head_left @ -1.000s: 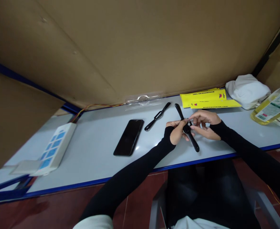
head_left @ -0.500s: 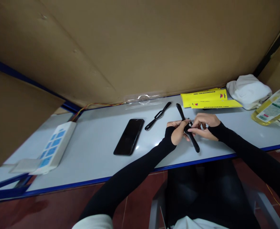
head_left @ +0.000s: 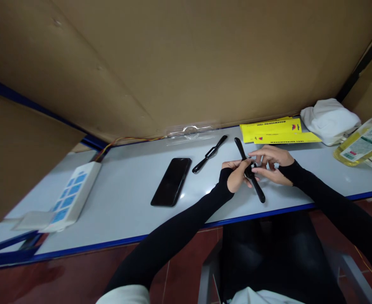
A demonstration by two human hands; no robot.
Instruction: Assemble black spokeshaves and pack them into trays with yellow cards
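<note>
My left hand [head_left: 235, 175] grips the middle of a long black tool handle [head_left: 259, 192] that slants from far left to near right above the white table [head_left: 128, 211]. My right hand [head_left: 271, 162] pinches a small silvery part at the handle's centre with its fingertips. Both arms wear black sleeves. A second, slimmer black handle piece [head_left: 209, 154] lies on the table to the left of my hands.
A black phone [head_left: 171, 181] lies face up left of centre. A clear plastic blister tray [head_left: 190, 131] and yellow packaging cards [head_left: 276, 131] sit at the back. White cloth [head_left: 329, 118] and an oil bottle [head_left: 361, 143] are far right; a white-blue power strip [head_left: 70, 198] far left.
My right-hand fingers shifted slightly at the handle's centre, dipping then lifting again. The left hand and the tool stay almost in place.
</note>
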